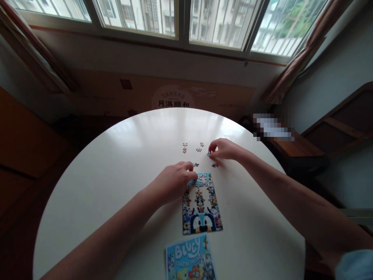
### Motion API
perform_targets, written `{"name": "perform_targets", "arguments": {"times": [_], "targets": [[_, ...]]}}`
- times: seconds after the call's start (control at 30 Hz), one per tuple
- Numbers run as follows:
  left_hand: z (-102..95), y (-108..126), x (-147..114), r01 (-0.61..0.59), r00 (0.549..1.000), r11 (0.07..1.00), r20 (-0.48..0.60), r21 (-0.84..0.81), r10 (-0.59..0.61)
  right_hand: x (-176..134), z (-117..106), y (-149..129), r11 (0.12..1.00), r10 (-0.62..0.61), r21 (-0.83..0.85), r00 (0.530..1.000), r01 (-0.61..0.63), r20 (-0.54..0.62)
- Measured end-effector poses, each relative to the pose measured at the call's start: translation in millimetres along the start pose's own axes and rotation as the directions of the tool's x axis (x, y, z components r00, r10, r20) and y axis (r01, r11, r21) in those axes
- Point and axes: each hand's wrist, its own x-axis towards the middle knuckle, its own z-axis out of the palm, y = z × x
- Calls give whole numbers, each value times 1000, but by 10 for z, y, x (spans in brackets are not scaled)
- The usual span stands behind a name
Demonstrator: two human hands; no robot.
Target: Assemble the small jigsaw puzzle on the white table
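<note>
A partly assembled jigsaw puzzle (203, 221) with a blue cartoon dog lies on the table, with gaps in its upper middle. My left hand (175, 179) rests at its upper left corner; the fingers are bent and apart, touching the puzzle's top edge. Just beyond those fingertips lies a loose piece (196, 165). Farther right, my right hand (225, 149) pinches a small puzzle piece (208, 154) low over the tabletop. Another loose piece (215, 165) sits below that hand. Several more pieces (198, 149) are scattered to its left.
A blue box or booklet marked "BLUEY" (190, 258) lies at the near side of the round white table (87, 202). Past the far rim stand a printed cardboard panel (140, 93) and windows. A wooden bench or chair (279, 146) is at the right.
</note>
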Motion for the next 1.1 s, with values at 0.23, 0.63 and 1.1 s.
{"name": "perform_targets", "arguments": {"times": [0.23, 0.63, 1.1], "targets": [[34, -21, -16, -67, 994, 998, -84, 2, 67, -146, -15, -72, 988, -46, 143, 998, 51, -33], [-93, 150, -30, 177, 945, 694, -75, -698, -317, -861, 96, -426, 629, -288, 766, 955, 130, 74], [-59, 125, 23, 322, 888, 358, 148, -876, -435, -968, 199, -436, 733, -246, 560, 918, 385, -310]]}}
